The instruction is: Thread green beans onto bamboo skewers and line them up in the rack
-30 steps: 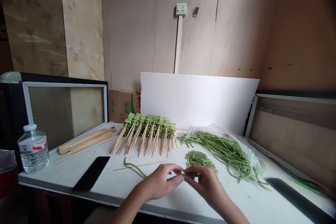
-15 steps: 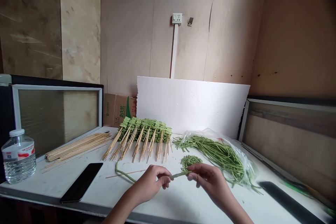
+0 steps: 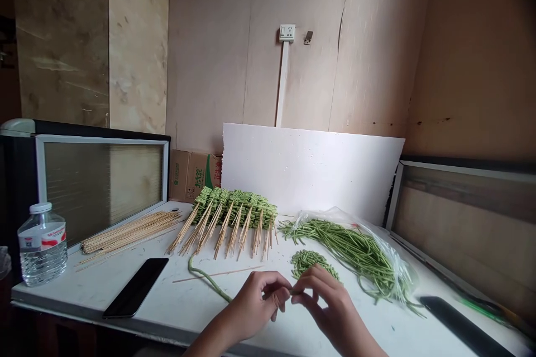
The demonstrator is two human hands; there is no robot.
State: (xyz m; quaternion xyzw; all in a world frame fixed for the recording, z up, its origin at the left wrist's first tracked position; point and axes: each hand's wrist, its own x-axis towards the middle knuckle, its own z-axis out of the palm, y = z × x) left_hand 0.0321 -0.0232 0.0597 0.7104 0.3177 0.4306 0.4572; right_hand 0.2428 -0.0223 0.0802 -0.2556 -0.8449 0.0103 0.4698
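Observation:
A long green bean runs across the white table into my left hand, whose fingers are closed around it. My right hand meets the left at the fingertips and pinches the bean's end, which the fingers mostly hide. Just behind my right hand lies a small heap of short cut bean pieces. One loose skewer lies flat beyond my left hand. Farther back, bean pieces threaded on skewers are stacked in a pile, their bare stick ends toward me.
A bundle of bare skewers and a black phone lie at left, near a water bottle. Long beans spill from a plastic bag at right. A dark flat object lies front right. A white board stands behind.
My hands have come together until the fingertips meet, covering the bean segment that showed between them. The whole view has shifted slightly.

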